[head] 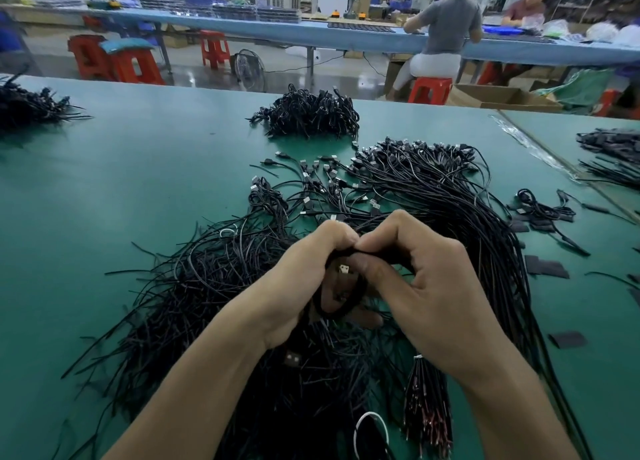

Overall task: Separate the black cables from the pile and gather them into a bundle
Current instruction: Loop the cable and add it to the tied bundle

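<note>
A big loose pile of black cables (221, 286) covers the green table (104, 196) in front of me. Both hands meet above its middle. My left hand (304, 279) and my right hand (426, 286) each grip a small looped bundle of black cables (346, 307) between them, fingers curled round it; a silver plug (343, 268) shows in the gap. A long sheaf of black cables with USB plugs (450, 196) fans out to the right and back.
A tied heap of black cables (308, 113) lies further back, another heap (31, 106) at far left, more cables (613, 155) at far right. Black strips (547, 267) lie scattered on the right. A white ring (370, 432) sits near me. People work at a blue bench behind.
</note>
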Demonstrator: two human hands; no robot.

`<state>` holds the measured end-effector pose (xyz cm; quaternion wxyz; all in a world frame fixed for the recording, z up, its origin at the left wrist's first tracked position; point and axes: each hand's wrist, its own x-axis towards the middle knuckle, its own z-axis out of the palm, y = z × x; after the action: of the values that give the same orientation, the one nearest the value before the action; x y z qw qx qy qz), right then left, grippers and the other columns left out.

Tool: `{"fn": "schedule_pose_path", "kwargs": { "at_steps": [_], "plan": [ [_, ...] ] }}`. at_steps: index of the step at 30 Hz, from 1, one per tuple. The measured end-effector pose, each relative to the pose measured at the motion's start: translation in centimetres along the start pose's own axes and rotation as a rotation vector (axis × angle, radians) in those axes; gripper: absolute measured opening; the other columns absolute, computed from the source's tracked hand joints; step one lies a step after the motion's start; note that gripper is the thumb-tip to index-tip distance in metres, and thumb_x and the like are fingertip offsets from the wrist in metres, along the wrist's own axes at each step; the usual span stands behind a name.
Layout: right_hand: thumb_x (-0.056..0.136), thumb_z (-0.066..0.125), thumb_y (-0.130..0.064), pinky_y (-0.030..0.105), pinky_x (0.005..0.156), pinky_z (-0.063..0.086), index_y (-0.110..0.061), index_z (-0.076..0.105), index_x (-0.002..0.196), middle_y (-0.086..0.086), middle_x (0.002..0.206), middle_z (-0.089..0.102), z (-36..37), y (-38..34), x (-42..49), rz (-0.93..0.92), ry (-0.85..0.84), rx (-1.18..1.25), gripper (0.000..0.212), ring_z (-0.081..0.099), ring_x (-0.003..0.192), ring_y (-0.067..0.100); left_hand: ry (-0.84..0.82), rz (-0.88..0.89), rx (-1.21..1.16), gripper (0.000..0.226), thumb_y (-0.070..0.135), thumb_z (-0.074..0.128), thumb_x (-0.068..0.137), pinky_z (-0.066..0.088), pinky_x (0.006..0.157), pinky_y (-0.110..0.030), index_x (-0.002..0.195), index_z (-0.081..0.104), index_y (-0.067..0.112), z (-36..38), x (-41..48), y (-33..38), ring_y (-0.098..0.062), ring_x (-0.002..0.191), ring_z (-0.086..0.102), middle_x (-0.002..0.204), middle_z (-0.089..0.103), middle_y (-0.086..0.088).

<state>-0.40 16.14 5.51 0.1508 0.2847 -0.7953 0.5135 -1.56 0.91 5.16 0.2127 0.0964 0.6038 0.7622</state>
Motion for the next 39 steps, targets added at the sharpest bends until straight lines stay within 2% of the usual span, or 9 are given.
{"fn": "schedule_pose_path", "kwargs": {
  "at_steps": [3,5,8,11,15,19,23,33,39],
  "plan": [
    [0.089,0.067,-0.011,0.011,0.057,0.046,-0.022,0.06,0.086,-0.014,0.081,0.065,0.0,0.1,0.1,-0.005,0.024,-0.041,0.013,0.064,0.068,0.005,-0.165,-0.125,-0.045,0.055,0.045,0.029,0.091,0.055,0.051,-0.03,0.08,0.073,0.013,-0.1,0.0,-0.2,-0.025,0.061,0.068,0.074,0.069,-0.016],
    [0.091,0.068,-0.007,0.011,0.052,0.045,-0.02,0.06,0.085,-0.013,0.077,0.064,-0.2,0.4,0.0,-0.006,0.023,-0.034,0.016,0.062,0.057,0.006,-0.126,-0.15,0.016,0.064,0.05,0.026,0.095,0.046,0.039,-0.021,0.071,0.073,0.014,-0.2,0.2,-0.5,-0.019,0.045,0.059,0.065,0.065,-0.015],
    [0.089,0.072,-0.01,0.015,0.06,0.046,-0.023,0.063,0.082,-0.011,0.07,0.065,-0.3,0.8,0.1,0.02,0.022,-0.088,0.017,0.064,0.064,0.011,-0.013,-0.151,0.096,0.06,0.059,0.034,0.095,0.028,0.034,-0.012,0.062,0.067,0.019,-0.5,0.7,-1.1,-0.009,0.033,0.037,0.051,0.052,-0.002],
    [0.087,0.072,-0.033,0.021,0.064,0.05,-0.036,0.065,0.088,-0.016,0.076,0.069,-0.4,1.5,0.1,0.174,0.017,-0.107,0.007,0.066,0.074,0.007,0.075,-0.105,0.204,0.06,0.061,0.036,0.099,0.022,0.034,-0.012,0.06,0.064,0.024,-1.1,0.9,-1.6,-0.006,0.034,0.029,0.047,0.043,0.006],
    [0.076,0.061,-0.068,0.012,0.065,0.051,-0.038,0.058,0.098,-0.012,0.087,0.066,-1.2,3.3,-0.3,0.519,-0.079,-0.224,0.037,0.063,0.076,-0.003,0.238,0.04,0.111,0.051,0.058,0.042,0.095,0.027,0.031,-0.016,0.061,0.06,0.024,-2.0,1.0,-1.3,-0.005,0.037,0.031,0.05,0.042,0.008],
    [0.079,0.074,-0.058,0.032,0.073,0.058,-0.027,0.064,0.083,-0.008,0.083,0.066,0.4,4.0,-1.0,0.68,-0.426,-0.532,0.032,0.063,0.076,0.007,0.317,0.193,-0.018,0.046,0.055,0.044,0.093,0.025,0.033,-0.015,0.065,0.058,0.021,-1.9,1.1,-1.3,-0.005,0.039,0.029,0.052,0.039,0.008],
    [0.082,0.07,-0.058,0.03,0.065,0.048,-0.028,0.065,0.086,-0.006,0.089,0.063,2.1,3.7,-1.1,0.675,-0.513,-0.75,0.031,0.063,0.079,0.015,0.347,0.265,-0.071,0.045,0.054,0.041,0.095,0.028,0.035,-0.016,0.075,0.052,0.016,-2.1,1.4,-1.6,-0.005,0.042,0.027,0.054,0.036,0.009],
    [0.09,0.07,-0.037,0.037,0.083,0.057,-0.03,0.076,0.091,-0.009,0.086,0.069,-0.3,3.1,-0.8,0.657,-0.33,-0.62,0.01,0.066,0.083,0.013,0.271,0.232,-0.072,0.054,0.064,0.033,0.093,0.025,0.036,-0.017,0.061,0.057,0.027,-1.9,1.5,-1.7,-0.005,0.041,0.022,0.054,0.03,0.01],
    [0.082,0.08,-0.031,0.034,0.084,0.058,-0.026,0.076,0.103,-0.005,0.094,0.071,-0.2,3.1,-0.6,0.692,-0.44,-0.544,0.021,0.068,0.087,0.013,0.243,0.245,-0.117,0.065,0.057,0.024,0.104,0.022,0.034,-0.017,0.056,0.053,0.023,-1.9,1.3,-1.7,-0.007,0.039,0.018,0.051,0.024,0.008]
  ]
}}
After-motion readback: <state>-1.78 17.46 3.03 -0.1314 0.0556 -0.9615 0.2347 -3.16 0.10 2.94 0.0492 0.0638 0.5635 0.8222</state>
